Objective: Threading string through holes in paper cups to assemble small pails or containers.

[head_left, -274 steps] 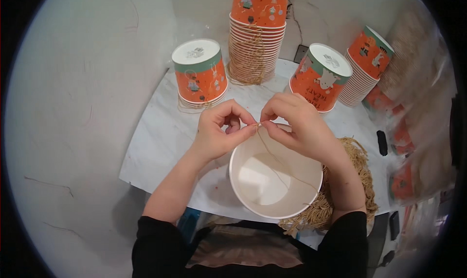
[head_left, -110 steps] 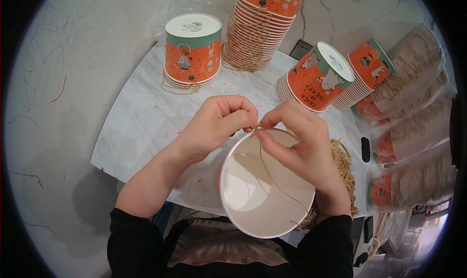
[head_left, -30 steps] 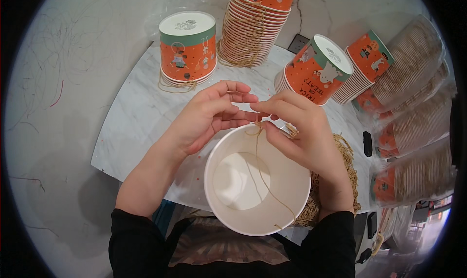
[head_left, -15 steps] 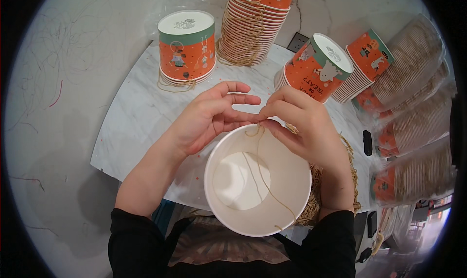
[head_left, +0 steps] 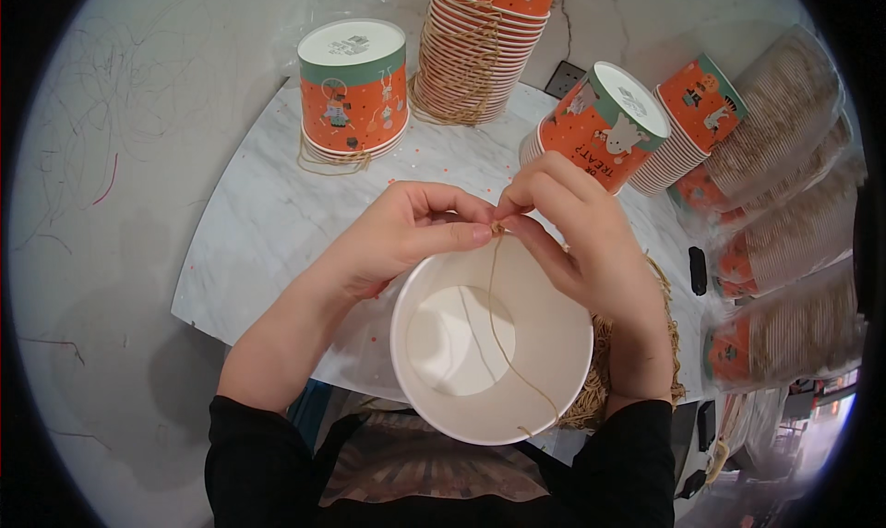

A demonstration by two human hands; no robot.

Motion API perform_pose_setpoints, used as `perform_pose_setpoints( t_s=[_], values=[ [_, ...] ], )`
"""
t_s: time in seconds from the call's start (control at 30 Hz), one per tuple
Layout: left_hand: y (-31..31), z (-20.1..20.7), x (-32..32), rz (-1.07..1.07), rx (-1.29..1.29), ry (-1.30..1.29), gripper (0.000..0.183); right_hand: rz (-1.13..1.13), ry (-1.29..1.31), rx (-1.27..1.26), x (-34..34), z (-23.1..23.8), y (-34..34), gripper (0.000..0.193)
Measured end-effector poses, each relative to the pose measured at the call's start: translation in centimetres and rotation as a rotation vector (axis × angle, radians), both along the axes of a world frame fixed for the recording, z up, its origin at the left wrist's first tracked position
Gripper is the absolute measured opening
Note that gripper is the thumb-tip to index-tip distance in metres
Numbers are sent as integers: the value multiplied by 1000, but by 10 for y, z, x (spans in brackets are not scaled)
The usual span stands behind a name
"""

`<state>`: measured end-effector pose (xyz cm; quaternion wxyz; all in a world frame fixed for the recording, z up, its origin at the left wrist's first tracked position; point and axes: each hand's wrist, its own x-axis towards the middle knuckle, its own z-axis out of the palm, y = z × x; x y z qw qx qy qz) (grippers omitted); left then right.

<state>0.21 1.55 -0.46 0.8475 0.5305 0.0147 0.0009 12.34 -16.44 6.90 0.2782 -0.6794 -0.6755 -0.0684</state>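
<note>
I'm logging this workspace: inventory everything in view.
Round white-lined paper tub: one, white inside, centre
Thin fibre cord: one, tan, across tub
Tangled fibre heap: one, tan, right of tub
Upside-down round paper-tub stacks: four, orange, green, white, table's far side
Looped fibre cords: uncountable, tan, at two left stacks
Plastic-wrapped tub stacks: at least four, orange and brown, right
Small oblong: one, black, right
Square wall socket: one, dark, behind table
Marbled table: one, whitish-grey, beneath
Blurred clutter: uncountable, mixed colours, lower right
Fabric sleeves: two, black, bottom
Left grip: one, bare, at tub's far rim
Right grip: one, bare, beside left
</note>
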Motion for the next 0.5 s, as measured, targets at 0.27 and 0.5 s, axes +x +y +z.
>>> perform_pose_setpoints(
  t_s=[0.27, 0.5],
  values=[
    [-4, -3, 0, 117, 170, -154, 16, -37, 138, 110, 0, 2, -1, 9],
    [-5, -3, 2, 243, 397, -283, 11, 1, 103, 74, 1, 0, -2, 10]
  ],
)
